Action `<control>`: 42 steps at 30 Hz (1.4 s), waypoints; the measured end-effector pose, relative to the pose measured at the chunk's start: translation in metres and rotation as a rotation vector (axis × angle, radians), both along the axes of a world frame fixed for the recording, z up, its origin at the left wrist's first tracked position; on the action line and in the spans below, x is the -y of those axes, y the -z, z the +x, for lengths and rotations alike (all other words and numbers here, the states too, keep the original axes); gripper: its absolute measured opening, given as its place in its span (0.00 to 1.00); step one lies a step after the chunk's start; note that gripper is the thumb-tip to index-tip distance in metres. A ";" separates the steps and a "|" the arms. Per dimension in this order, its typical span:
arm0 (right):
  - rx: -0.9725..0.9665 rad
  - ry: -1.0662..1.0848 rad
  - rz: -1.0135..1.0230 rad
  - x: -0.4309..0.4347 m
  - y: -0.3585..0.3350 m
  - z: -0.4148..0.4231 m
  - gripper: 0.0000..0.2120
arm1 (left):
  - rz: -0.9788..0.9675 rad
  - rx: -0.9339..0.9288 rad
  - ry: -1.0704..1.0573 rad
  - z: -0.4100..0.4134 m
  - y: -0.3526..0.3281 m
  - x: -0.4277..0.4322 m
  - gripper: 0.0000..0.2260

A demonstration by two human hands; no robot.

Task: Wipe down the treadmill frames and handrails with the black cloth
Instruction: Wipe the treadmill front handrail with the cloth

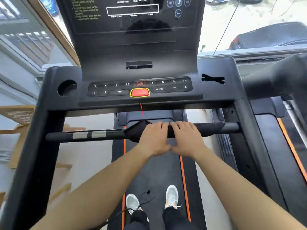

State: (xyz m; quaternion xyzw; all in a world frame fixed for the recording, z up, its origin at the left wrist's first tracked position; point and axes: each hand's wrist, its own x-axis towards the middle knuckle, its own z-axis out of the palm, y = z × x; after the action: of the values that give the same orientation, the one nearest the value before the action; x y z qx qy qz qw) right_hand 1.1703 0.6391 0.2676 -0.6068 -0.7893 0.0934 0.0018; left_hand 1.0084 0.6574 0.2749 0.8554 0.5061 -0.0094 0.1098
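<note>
The black cloth (pixel 136 131) wraps the front handrail (pixel 86 136), its middle hidden under both hands — left hand (pixel 153 138) and right hand (pixel 186 138) side by side, fingers curled over cloth and bar, palms pressing down.

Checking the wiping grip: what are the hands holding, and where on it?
Both the left hand and right hand press the black cloth around the front handrail, gripping the cloth's middle.
</note>
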 end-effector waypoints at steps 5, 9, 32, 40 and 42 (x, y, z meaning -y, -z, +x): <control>0.178 -0.046 -0.154 -0.039 0.007 -0.011 0.16 | -0.078 -0.227 -0.038 0.006 0.012 -0.025 0.14; 0.073 -0.134 -0.734 -0.085 -0.008 -0.017 0.15 | -0.628 -0.257 -0.017 0.013 0.004 -0.070 0.13; 0.028 -0.121 -0.753 -0.078 -0.014 -0.013 0.09 | -0.753 -0.250 -0.064 0.019 -0.001 -0.069 0.10; 0.101 -0.138 0.344 -0.022 0.039 0.012 0.14 | 0.290 -0.258 -0.115 0.021 0.035 -0.010 0.09; 0.135 -0.109 0.070 -0.035 0.023 0.011 0.12 | 0.123 -0.253 -0.101 0.025 0.027 -0.016 0.08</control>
State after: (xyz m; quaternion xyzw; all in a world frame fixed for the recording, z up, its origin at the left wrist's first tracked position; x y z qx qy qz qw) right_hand 1.1812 0.6741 0.2446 -0.5676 -0.8222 0.0247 -0.0351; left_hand 1.0332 0.6729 0.2474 0.8261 0.5577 -0.0806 -0.0070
